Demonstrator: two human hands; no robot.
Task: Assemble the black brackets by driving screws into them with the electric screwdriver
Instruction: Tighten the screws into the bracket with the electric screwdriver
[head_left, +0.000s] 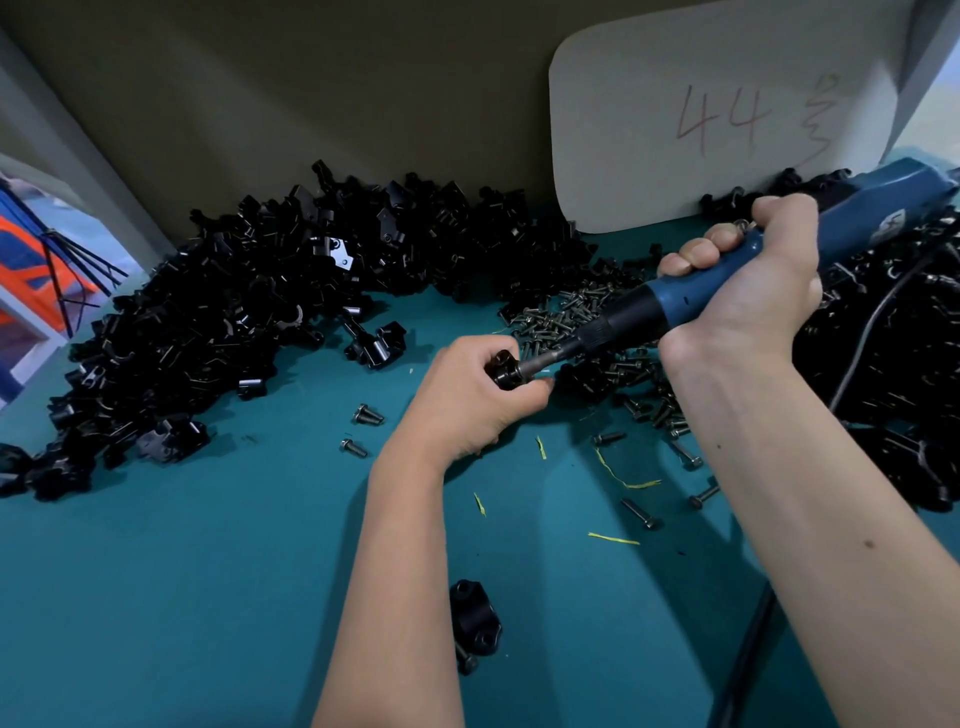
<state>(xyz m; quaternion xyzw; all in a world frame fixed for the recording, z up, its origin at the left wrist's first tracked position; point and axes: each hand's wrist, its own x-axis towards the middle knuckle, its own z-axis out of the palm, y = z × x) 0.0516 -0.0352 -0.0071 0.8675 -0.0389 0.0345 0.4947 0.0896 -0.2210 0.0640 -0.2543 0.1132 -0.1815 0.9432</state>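
Brackets are lying everywhere on this bench, and one bracket (505, 370) is being worked right now: the left hand (470, 400) is clenching it above the mat (208, 571), fingers curling round it so only its end is showing. The right hand (748, 280) is wrapping round the blue screwdriver (691, 291), gripping the barrel firmly, and the bit (540, 362) is pressing into the bracket from the right of the left-hand grip. Whether the screw is seated already, I cannot tell; the fingers are hiding it.

Judging progress: this looks like an early or middle stretch of a long job. One bracket (475, 618) with a screw sticking out is lying near the left forearm, well toward the person from the grip, possibly a finished piece. Left of the grip and beyond it, a big pile (208, 312) of loose black parts is waiting, so most of the work seems to be remaining. Another heap (904, 364) is sitting beyond the right wrist; whether those are done pieces, I cannot tell. Screws (571, 312) are heaping just beyond the held bracket, under the screwdriver, with strays (368, 414) scattered on the mat to the left.
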